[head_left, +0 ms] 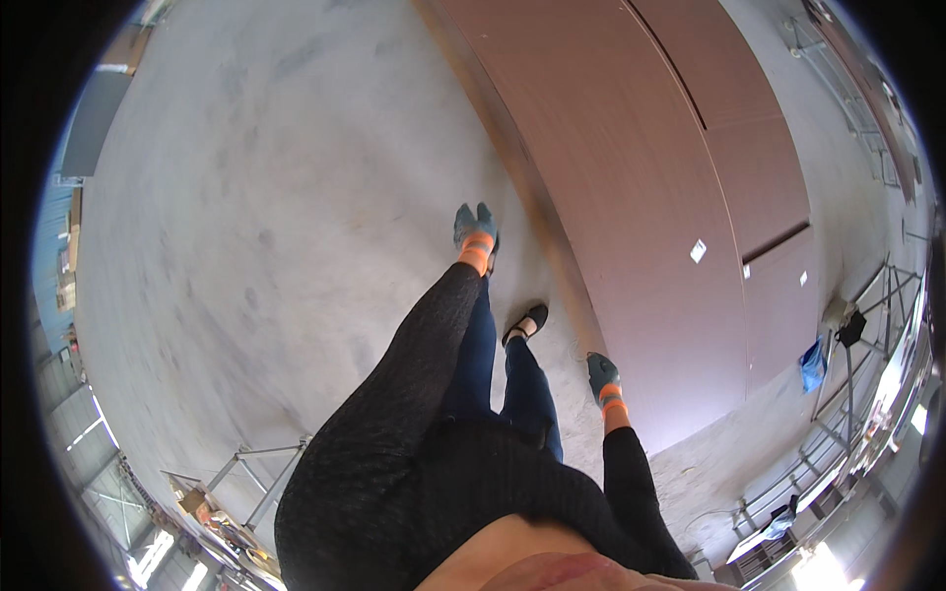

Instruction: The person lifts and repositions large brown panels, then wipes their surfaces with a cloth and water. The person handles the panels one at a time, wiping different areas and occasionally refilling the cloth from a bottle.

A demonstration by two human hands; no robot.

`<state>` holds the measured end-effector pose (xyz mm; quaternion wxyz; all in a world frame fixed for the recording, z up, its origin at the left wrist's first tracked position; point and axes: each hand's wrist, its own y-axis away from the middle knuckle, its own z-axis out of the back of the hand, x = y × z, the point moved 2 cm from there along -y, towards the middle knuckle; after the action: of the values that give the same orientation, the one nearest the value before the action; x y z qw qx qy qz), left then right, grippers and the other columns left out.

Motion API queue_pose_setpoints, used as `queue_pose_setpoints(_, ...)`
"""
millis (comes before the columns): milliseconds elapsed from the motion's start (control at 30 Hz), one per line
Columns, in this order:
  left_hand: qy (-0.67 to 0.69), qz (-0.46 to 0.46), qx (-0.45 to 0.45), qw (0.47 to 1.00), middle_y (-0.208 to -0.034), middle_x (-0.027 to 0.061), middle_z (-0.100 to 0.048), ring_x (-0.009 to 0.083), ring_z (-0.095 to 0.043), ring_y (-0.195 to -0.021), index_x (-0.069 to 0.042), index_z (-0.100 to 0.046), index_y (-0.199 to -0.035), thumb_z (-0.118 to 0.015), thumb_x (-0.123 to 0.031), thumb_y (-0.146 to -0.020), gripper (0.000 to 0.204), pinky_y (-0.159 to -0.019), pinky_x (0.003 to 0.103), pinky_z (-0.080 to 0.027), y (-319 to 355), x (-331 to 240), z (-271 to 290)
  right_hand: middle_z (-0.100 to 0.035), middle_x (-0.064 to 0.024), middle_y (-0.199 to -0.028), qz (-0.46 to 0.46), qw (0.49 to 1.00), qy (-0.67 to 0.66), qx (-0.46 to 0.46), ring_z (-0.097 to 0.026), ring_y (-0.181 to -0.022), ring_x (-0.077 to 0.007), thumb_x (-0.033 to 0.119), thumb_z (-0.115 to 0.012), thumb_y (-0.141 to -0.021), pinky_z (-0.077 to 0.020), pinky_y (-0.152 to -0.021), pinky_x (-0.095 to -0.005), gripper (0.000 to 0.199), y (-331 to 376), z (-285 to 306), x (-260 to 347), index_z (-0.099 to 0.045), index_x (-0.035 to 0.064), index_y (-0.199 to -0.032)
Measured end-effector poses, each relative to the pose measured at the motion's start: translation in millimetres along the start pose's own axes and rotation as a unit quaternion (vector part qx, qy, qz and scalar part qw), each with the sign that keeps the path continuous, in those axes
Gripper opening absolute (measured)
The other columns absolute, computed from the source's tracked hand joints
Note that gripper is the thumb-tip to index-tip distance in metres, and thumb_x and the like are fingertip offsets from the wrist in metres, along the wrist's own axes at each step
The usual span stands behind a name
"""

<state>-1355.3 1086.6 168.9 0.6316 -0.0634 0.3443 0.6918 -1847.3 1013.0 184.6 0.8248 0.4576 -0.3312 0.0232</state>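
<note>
Stretched out ahead over the concrete floor, my left hand wears a grey-blue glove with an orange cuff. Its thumb and fingers are apart, with nothing visible between them. My right hand, gloved alike, is low beside the near left edge of a large reddish-brown panel. The right fingers are bent together; whether they grip the panel's edge or something small cannot be made out. Two white labels lie on the panel surface, which has long seams and dark slots.
Grey floor stretches to the left of the panel. Metal frames stand at the right, with a blue bag hanging there. Another metal frame holds assorted items at the lower left. My dark shoe stands close to the panel's side.
</note>
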Motion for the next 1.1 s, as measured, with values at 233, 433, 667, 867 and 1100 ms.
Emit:
queue_pose_setpoints(233,0.061,-0.044,-0.012,0.997,-0.159,0.0255,-0.047,0.0400,-0.044,-0.149,0.001,-0.048,-0.153,-0.048,-0.055,-0.103,0.075,-0.123,0.048,-0.035,-169.3,-178.4,-116.7,-0.076,-0.0019,-0.106,0.004,0.999,-0.012,-0.042,-0.068,-0.096,-0.0120,0.038,-0.070,-0.102,-0.0544,-0.087,-0.0294,0.043,-65.1,-6.0,31.6,-0.076,0.0018,-0.124)
queue_pose_setpoints(433,0.102,0.030,-0.067,0.992,-0.157,0.0246,-0.049,0.0409,-0.047,-0.145,0.001,-0.050,-0.151,-0.048,-0.053,-0.104,0.072,-0.120,0.051,-0.038,-290.0,-211.0,-156.1,-0.076,-0.0016,-0.113,-0.176,0.977,-0.033,0.116,-0.065,-0.095,-0.0096,0.033,-0.070,-0.102,-0.0531,-0.088,-0.0272,0.042,-55.3,-80.9,129.7,-0.073,0.0002,-0.129)
queue_pose_setpoints(667,0.183,0.081,-0.010,0.980,-0.141,0.0232,-0.064,0.0411,-0.062,-0.129,-0.001,-0.060,-0.141,-0.048,-0.048,-0.107,0.059,-0.108,0.049,-0.050,-330.8,-229.4,-188.6,-0.076,-0.0085,-0.120,-0.138,0.983,-0.080,0.092,-0.069,-0.109,-0.0154,0.028,-0.065,-0.106,-0.0536,-0.098,-0.0309,0.040,-108.4,-92.9,202.1,-0.070,-0.0023,-0.132)
queue_pose_setpoints(867,0.226,0.087,-0.059,0.968,-0.139,0.0245,-0.065,0.0418,-0.063,-0.127,0.001,-0.063,-0.137,-0.049,-0.044,-0.108,0.055,-0.106,0.044,-0.051,-323.1,-232.0,-193.2,-0.074,-0.0114,-0.125,-0.180,0.968,-0.151,0.089,-0.069,-0.114,-0.0193,0.028,-0.065,-0.107,-0.0533,-0.104,-0.0335,0.040,-126.7,-95.7,222.0,-0.068,-0.0020,-0.133)
queue_pose_setpoints(1100,0.243,0.057,-0.061,0.966,-0.136,0.0249,-0.067,0.0409,-0.065,-0.126,0.006,-0.064,-0.134,-0.050,-0.042,-0.109,0.056,-0.105,0.044,-0.051,-331.7,-217.1,-197.9,-0.074,-0.0105,-0.123,-0.209,0.964,-0.116,0.114,-0.070,-0.113,-0.0188,0.028,-0.067,-0.106,-0.0533,-0.103,-0.0332,0.040,-122.8,-102.7,202.1,-0.069,-0.0018,-0.133)
